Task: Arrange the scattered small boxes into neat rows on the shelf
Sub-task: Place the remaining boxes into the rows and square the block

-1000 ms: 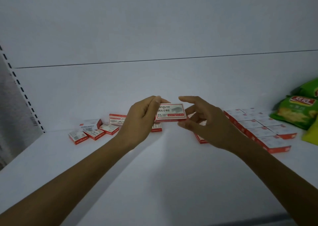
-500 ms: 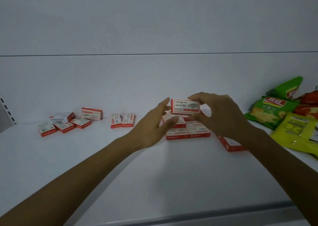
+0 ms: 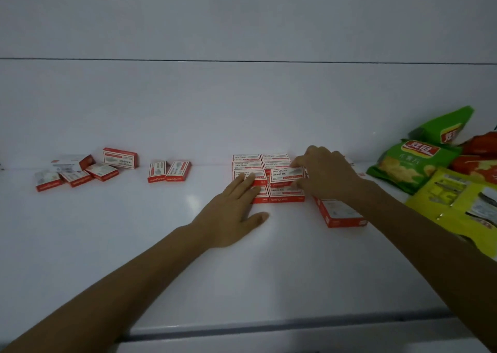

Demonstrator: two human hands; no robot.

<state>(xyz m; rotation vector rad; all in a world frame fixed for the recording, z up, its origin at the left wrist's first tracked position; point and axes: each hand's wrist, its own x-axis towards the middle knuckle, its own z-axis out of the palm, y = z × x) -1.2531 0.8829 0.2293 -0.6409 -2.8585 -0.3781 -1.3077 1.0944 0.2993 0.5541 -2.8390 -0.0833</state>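
Two hands: right hand (image 3: 326,176) pinches a box (image 3: 287,173) onto the rows (image 3: 247,161); left hand (image 3: 234,210) lies flat, empty.

White back panel (image 3: 242,97); dim light

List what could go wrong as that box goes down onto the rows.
1. The right hand is setting a box on top of boxes already placed; it may land crooked or slide off.
2. The left hand rests on the front boxes and could nudge them out of line.
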